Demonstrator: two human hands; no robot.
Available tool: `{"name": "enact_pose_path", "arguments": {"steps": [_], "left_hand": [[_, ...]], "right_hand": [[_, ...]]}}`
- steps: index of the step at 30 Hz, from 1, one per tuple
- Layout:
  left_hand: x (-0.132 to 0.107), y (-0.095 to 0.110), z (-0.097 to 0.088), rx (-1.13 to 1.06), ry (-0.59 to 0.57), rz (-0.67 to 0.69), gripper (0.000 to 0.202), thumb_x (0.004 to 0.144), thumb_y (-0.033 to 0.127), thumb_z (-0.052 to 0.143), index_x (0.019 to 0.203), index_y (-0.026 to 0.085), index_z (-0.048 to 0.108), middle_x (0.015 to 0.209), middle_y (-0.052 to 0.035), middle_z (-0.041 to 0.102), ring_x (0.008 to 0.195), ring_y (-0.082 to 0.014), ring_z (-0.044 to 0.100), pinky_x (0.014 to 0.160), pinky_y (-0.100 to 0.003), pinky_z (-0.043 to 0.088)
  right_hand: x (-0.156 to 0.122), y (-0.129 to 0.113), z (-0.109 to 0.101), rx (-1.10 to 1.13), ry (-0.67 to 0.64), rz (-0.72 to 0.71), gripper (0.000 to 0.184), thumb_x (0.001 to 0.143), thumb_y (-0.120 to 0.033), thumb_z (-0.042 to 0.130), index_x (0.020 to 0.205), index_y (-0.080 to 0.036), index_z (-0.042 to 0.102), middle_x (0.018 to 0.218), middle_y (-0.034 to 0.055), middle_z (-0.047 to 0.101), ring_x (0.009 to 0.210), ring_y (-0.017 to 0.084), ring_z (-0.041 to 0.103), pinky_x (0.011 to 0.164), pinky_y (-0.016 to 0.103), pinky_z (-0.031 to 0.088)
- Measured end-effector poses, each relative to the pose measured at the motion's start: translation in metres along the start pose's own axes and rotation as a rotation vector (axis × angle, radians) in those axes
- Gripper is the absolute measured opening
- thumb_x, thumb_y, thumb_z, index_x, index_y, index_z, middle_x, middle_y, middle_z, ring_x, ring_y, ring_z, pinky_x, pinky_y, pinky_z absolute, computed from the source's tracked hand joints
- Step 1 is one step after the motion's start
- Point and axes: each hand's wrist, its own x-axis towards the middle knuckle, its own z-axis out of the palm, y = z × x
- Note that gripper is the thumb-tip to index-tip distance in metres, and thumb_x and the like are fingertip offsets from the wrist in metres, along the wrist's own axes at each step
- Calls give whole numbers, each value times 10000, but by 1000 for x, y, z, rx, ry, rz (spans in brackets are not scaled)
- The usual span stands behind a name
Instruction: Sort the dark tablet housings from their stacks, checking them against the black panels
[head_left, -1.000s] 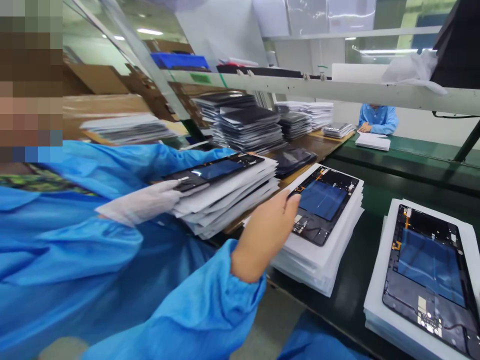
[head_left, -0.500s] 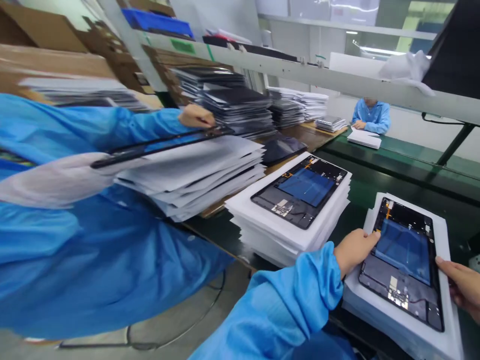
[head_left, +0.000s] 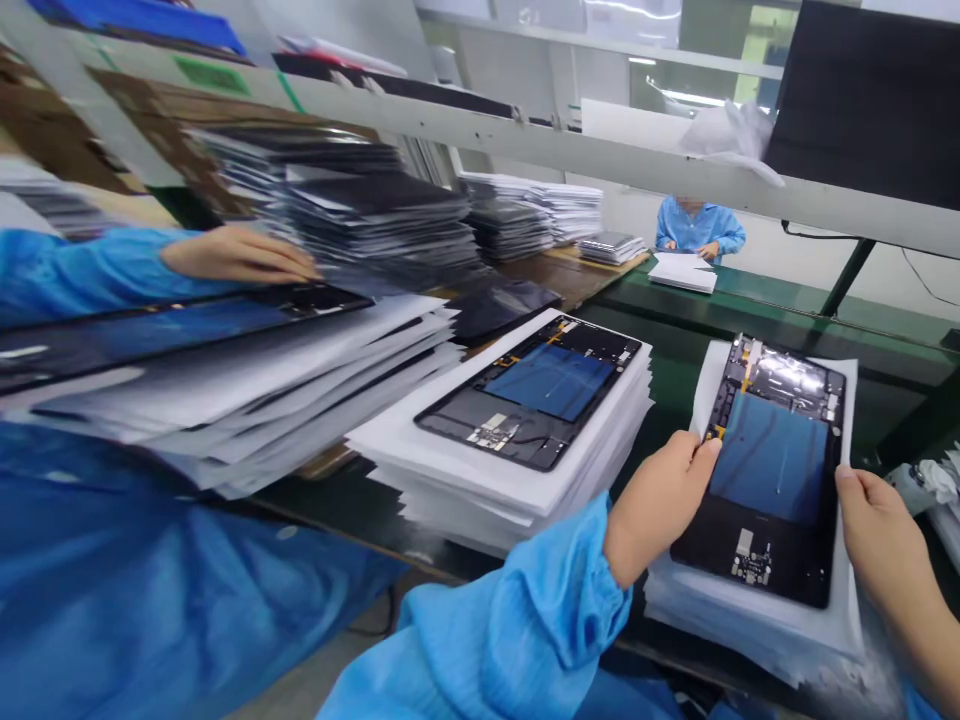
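**Both hands on the top tablet panel of the right-hand stack**

The left hand [head_left: 660, 500] has its thumb and fingers curled over the left long edge of an open tablet back panel [head_left: 772, 470]; the right hand [head_left: 881, 535] closes on the opposite edge. Whether the panel has left the sheet under it cannot be told from this view. It lies on top of a stack of white foam sheets [head_left: 757, 630], tilted a little out of line with them.

As a judgement, the work is at its start for this piece: gripped on both sides, not clearly lifted, with many layers below it to go.

The panel is a flat black rectangle with a glossy blue film over its middle, small gold contacts and an orange flex strip near the top. The sheets are thin, matte and soft-edged, slightly uneven.

Just to the left, a second stack [head_left: 525, 480] carries a like panel [head_left: 536, 390], untouched. The dark green desk [head_left: 675, 360] bears both. Farther left a co-worker's hand [head_left: 240, 258] in a blue sleeve rests on another panel over a loose pile of sheets [head_left: 255, 400].
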Motion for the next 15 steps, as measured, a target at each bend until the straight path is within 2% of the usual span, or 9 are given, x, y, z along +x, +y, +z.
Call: {"name": "enact_pose_path", "arguments": {"steps": [3, 5, 9, 12, 15], "left_hand": [[-4, 10, -5, -177, 28, -63, 363, 803, 507, 372, 818, 175, 518, 744, -22, 558, 724, -172, 517, 651, -275, 366], [-4, 11, -6, -424, 14, -121, 380, 779, 507, 433, 883, 156, 534, 787, -31, 577, 774, -176, 534, 689, -273, 399], [-1, 7, -7, -977, -184, -166, 415, 770, 507, 486, 945, 140, 567, 911, -72, 620, 900, -206, 560, 784, -298, 438], [0, -1, -10, -1096, -326, -209, 418, 782, 516, 469, 936, 149, 598, 937, -81, 639, 907, -224, 579, 805, -333, 450], [0, -8, -13, -1015, -397, -269, 468, 763, 551, 473, 894, 129, 626, 950, -97, 648, 949, -243, 574, 871, -354, 424]], "right_hand": [[-16, -11, -4, 101, 133, -21, 405, 831, -526, 344, 874, -199, 580, 762, 34, 599, 728, 221, 548, 624, 301, 380], [-26, -18, -5, 130, 242, -49, 345, 832, -503, 382, 806, -213, 568, 720, 10, 582, 685, 198, 540, 612, 297, 364], [-41, -27, -6, 79, 311, -80, 242, 834, -433, 418, 777, -246, 560, 703, -15, 581, 651, 184, 545, 609, 303, 357], [-44, -29, -6, 82, 271, -31, 233, 833, -434, 420, 781, -255, 561, 733, -17, 596, 694, 193, 555, 623, 310, 359], [-42, -27, -6, 96, 227, 6, 252, 833, -442, 421, 798, -246, 575, 783, -3, 606, 732, 204, 556, 655, 317, 369]]}}
